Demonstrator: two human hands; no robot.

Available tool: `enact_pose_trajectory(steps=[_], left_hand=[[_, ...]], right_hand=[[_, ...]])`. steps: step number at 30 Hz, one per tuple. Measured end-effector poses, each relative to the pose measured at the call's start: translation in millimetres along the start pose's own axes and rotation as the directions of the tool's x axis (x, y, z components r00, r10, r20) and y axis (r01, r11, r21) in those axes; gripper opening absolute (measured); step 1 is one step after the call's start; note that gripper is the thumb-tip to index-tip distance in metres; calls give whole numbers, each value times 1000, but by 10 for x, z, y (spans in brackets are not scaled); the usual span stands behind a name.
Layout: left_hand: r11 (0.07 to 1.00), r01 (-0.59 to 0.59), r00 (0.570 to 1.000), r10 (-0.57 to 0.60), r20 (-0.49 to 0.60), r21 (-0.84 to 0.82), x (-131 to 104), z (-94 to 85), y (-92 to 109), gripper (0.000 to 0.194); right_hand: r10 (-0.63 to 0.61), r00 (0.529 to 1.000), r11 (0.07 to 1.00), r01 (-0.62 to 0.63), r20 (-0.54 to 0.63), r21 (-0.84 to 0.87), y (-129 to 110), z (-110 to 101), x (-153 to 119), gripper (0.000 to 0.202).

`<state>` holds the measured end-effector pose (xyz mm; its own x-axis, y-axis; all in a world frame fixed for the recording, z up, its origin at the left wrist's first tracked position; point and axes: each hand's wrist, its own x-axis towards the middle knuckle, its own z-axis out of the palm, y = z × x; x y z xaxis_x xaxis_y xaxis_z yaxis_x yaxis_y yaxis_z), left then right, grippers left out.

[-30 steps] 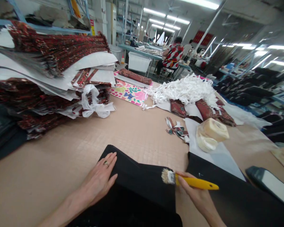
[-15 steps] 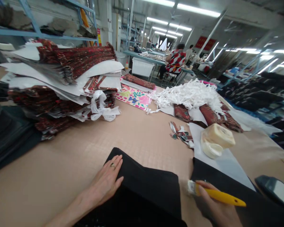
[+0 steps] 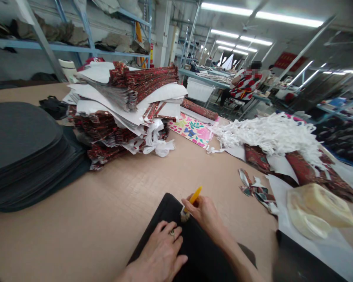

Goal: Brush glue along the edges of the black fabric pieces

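So we've got our right hand (image 3: 206,217) closed around a brush (image 3: 196,194), yellow handle poking up past our fingers, pale bristles down at the black piece (image 3: 197,250) near its far end. It looks like they're touching it, though we can't swear to how hard. Our left hand (image 3: 164,250), the one with the ring, isn't gripping anything; it's lying palm down on that same black piece, fingers loosely spread, just short of the bristles. The piece itself sits right in front of us on the brown tabletop (image 3: 111,219), running off the bottom of the view. Off to our left there's a fat stack of rounded dark sheets (image 3: 20,133), and beyond it a messy pile of red patterned pieces (image 3: 150,82) layered with white sheets. Farther back we've got a bright floral sheet (image 3: 192,130) and a big heap of white strips (image 3: 270,135). Over on the right, some patterned scraps (image 3: 257,190) lie near a cream-coloured tub (image 3: 323,207), which stands on white paper (image 3: 338,246). Way in the back, a person in a red, black and white top (image 3: 247,84) sits at another table.
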<state>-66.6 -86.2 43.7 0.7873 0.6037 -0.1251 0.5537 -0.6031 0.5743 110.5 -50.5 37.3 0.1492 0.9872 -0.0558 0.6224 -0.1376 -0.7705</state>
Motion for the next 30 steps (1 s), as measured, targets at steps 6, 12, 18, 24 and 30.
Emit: enact_pose_trajectory(steps=[6,12,18,24,30], left_hand=[[999,26,994,-21,110,-40,25,-26,-30,39],[994,102,991,-100,-90,25,53,86,-209,42],[973,162,965,-121,-234,166,121,345,-433,44],[971,70,922,24,-386,228,180,487,-626,38],[982,13,959,40,-279,186,565,241,-729,30]], right_hand=[[-100,993,989,94,55,115,-323,433,513,29],[-90,992,956,111,-89,270,-331,148,334,33],[-26,997,952,48,-77,302,116,-117,-246,28],[85,994,980,-71,-67,188,669,-721,-1072,24],[126,983,966,-90,-137,240,710,-775,-1151,23]])
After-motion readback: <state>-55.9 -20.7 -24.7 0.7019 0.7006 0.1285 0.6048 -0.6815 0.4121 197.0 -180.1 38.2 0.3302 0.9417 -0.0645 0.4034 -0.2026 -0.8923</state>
